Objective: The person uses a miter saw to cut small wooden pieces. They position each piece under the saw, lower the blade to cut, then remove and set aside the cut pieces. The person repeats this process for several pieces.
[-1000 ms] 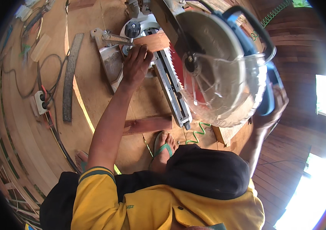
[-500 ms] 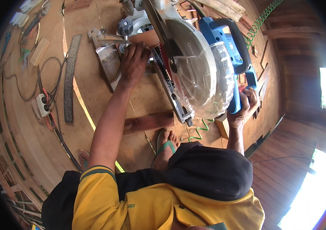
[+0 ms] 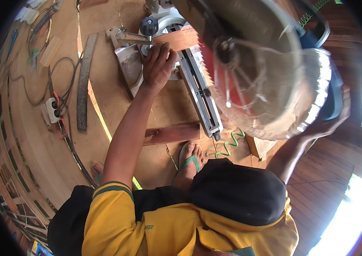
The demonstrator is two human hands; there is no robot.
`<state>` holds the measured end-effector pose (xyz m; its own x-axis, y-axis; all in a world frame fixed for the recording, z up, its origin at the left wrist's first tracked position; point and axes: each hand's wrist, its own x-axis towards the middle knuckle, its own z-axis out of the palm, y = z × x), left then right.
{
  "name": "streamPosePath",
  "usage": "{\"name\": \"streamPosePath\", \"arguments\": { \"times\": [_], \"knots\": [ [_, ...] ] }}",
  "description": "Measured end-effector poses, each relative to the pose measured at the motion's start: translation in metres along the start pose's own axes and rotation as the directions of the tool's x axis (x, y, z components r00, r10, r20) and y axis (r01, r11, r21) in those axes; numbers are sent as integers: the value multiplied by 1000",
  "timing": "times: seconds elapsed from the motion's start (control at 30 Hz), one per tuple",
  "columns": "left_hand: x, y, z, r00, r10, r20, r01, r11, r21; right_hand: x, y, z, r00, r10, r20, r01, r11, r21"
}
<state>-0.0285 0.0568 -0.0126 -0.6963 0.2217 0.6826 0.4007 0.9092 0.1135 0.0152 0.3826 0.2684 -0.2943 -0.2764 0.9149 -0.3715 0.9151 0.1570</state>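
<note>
My left hand is closed on a short reddish wooden piece, holding it against the miter saw's fence beside the black clamp knob. On the right, my right hand is blurred by motion but wraps the blue handle of the miter saw. The saw head is raised, and its toothed blade stands apart from the wood's right end. A clear guard covers much of the blade. The slotted base arm stretches toward me below it.
A dark reddish board lies by my sandalled foot. Left of the saw are a long grey strip, a white power socket and black cables. A coiled green hose runs by a wooden block.
The saw head has swung up and to the right with my right hand, baring the base slot and the wood's end. My left hand stays on the wooden piece.
</note>
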Motion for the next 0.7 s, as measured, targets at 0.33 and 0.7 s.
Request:
{"name": "streamPosePath", "arguments": {
  "times": [0.33,0.7],
  "knots": [
    [-6,2,-2,997,-81,-2,81,995,-58,-6,-32,74,938,67,339,-149,964,220],
    [-5,3,-6,996,-82,-21,83,993,78,-95,-116,212,813,150,562,-423,815,395]
  ]
}}
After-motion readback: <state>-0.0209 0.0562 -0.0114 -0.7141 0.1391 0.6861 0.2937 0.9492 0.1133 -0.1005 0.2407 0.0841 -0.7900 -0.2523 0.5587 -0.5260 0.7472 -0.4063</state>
